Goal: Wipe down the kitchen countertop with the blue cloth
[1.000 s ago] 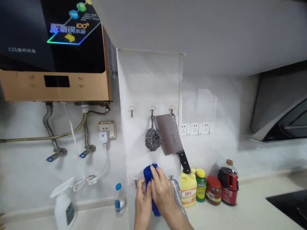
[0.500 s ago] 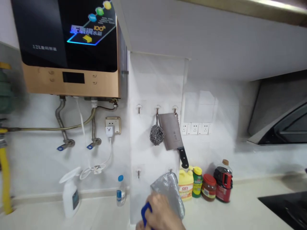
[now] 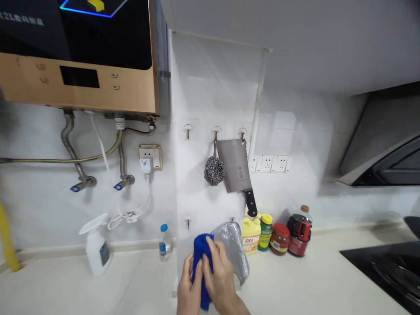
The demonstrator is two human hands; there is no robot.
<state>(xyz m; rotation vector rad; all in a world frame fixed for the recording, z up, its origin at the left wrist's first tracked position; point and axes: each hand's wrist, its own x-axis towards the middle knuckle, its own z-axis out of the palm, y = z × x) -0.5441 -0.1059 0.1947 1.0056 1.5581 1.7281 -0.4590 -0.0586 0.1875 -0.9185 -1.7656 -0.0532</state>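
The person's left hand [image 3: 187, 280] and right hand [image 3: 221, 273] are close together, and both hold on to one blue cloth [image 3: 202, 245]. The cloth is bunched up between them. Its top pokes up above the fingers, and its bottom end hangs down between the two wrists.

Just behind the right hand, on its right, is one silver pad [image 3: 232, 251]. Above the hands there are five wall hooks [image 3: 188, 130], three in a top row and two lower down. One wire scrubber [image 3: 214, 171] hangs from the middle top hook. One big chopping knife [image 3: 234, 166] hangs beside it from the right top hook, with its black handle pointing down.

To the right of the right hand, four things stand in a row: one yellow jug [image 3: 251, 236], one green bottle [image 3: 265, 234], one jar with a red lid [image 3: 280, 239] and one dark and red jug [image 3: 298, 234].

To the left of the left hand are two bottles: one small water bottle [image 3: 165, 245] with a blue cap, near it, and one white spray bottle [image 3: 96, 251], farther off. Up and to the left of the hands are two taps [image 3: 124, 182] with blue ends.
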